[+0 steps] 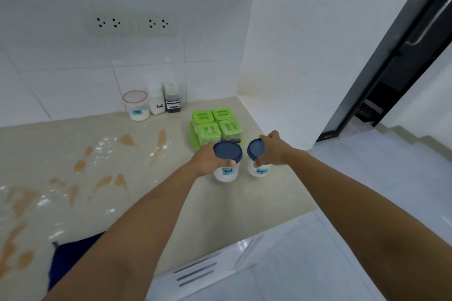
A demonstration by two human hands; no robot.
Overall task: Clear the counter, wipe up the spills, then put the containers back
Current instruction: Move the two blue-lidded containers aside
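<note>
Near the right edge of the desk, I hold the two blue-lidded jars side by side. My left hand is wrapped round the top of the MSG jar, thumb on its front just below the lid. My right hand grips the Sugar jar around its lid, and that jar looks tilted. I cannot tell whether their bases touch the desk. I judge I am keeping them at this dry end so they stay out of the way of the wiping. Just behind them sits the green four-lidded box set, also on dry surface. Against the back wall a red-rimmed tub, a Salt bottle and a dark sauce bottle stand in a close row. Toward the left, orange-brown spills and wet patches spread over the desk, not yet wiped. A dark blue cloth lies at the front edge, handy for that step.
</note>
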